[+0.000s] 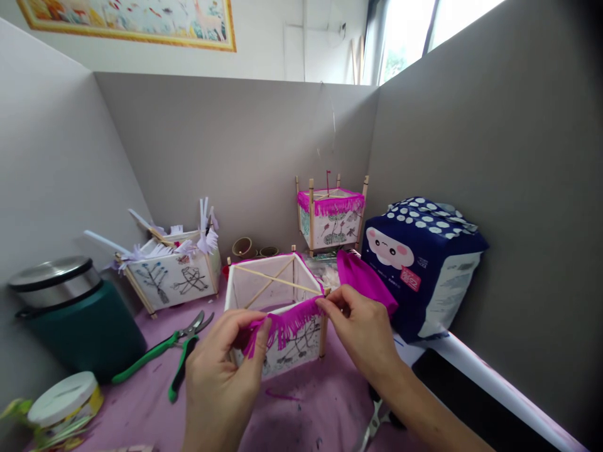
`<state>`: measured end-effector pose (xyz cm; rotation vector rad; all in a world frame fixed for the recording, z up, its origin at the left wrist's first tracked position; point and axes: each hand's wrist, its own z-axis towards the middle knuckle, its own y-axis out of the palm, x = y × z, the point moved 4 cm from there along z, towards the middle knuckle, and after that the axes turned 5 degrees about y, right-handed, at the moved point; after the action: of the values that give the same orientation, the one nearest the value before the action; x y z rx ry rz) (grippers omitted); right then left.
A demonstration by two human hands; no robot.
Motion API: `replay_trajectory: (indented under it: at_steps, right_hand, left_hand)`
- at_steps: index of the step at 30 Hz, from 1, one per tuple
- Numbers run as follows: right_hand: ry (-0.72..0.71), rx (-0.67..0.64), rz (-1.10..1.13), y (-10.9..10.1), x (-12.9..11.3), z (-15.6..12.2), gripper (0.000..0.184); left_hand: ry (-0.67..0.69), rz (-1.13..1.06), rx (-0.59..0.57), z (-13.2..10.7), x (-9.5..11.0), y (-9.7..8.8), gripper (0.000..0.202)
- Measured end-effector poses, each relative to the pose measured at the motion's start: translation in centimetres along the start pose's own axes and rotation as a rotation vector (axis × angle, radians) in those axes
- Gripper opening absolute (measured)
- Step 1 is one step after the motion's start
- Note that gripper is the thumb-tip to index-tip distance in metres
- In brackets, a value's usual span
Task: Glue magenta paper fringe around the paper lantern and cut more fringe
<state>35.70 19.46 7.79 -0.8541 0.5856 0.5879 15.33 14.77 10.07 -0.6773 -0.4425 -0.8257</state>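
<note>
A small paper lantern (282, 307) with a wooden stick frame stands on the purple table cover in front of me. A magenta fringe strip (289, 320) lies along its near top edge. My left hand (226, 370) pinches the strip's left end against the lantern's near left corner. My right hand (360, 329) pinches the strip's right end at the near right corner post, and more magenta fringe (365, 279) trails behind that hand.
Green-handled pruning shears (176, 351) lie left of the lantern. A teal bin (75, 314) with a steel lid, a white-lidded tub (66, 398), another lantern with white fringe (172, 273), a finished magenta-fringed lantern (331, 216), a blue tissue pack (421, 263) and scissors (374, 424) surround it. Grey partition walls enclose the table.
</note>
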Motion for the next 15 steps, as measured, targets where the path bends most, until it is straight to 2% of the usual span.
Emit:
replay_trajectory:
  at_steps: [6,10,13,15]
  right_hand:
    - [0.145,0.0,0.099,0.1,0.9,1.0,0.03]
    - [0.202,-0.105,0.232,0.6,1.2,1.5,0.03]
    - [0.182,-0.194,0.321,0.9,1.1,1.6,0.023]
    - [0.105,-0.205,0.297,0.6,0.8,1.7,0.018]
  left_hand:
    - [-0.003,0.0,0.011,-0.1,0.1,-0.1,0.016]
    - [-0.012,-0.001,0.017,-0.2,-0.1,-0.1,0.016]
    - [-0.023,0.008,0.02,-0.3,-0.3,-0.2,0.016]
    - [-0.027,0.017,0.021,-0.3,-0.4,-0.3,0.016]
